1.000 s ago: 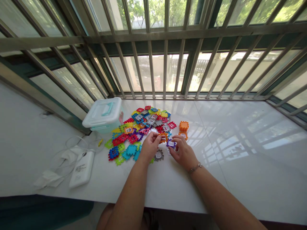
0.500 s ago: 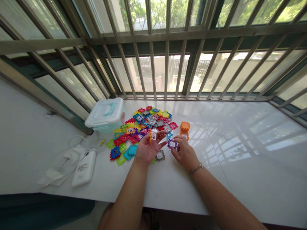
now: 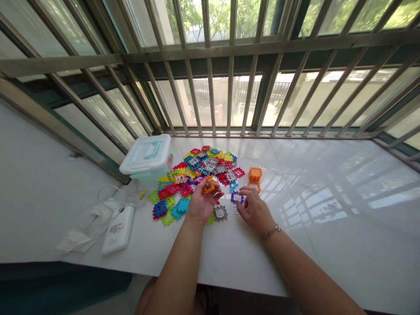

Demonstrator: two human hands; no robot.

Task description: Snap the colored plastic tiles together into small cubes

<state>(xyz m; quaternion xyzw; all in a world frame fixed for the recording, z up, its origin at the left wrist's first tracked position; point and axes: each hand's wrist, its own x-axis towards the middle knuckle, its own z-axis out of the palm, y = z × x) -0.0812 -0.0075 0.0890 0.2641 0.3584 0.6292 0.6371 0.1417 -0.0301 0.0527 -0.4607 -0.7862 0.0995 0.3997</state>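
My left hand point(image 3: 201, 203) is closed round an orange interlocking tile point(image 3: 209, 185), held just above the white sill beside the pile of coloured tiles point(image 3: 197, 173). A purple tile with a white window point(image 3: 236, 197) is pinched in the fingertips of my right hand point(image 3: 253, 209), low over the sill. Between the two hands lies a grey tile point(image 3: 219, 213). An assembled orange cube point(image 3: 255, 174) stands just beyond my right hand.
A pale lidded plastic box point(image 3: 146, 157) stands left of the pile. A white power bank point(image 3: 118, 229), a coiled white cable point(image 3: 101, 199) and crumpled tissue point(image 3: 75, 242) lie at the left. Metal window bars point(image 3: 229, 83) close off the far edge of the white sill point(image 3: 328, 188).
My left hand lifted the orange tile, turned it so its white window showed, then curled its fingers round it. My right hand stayed put on the purple tile.
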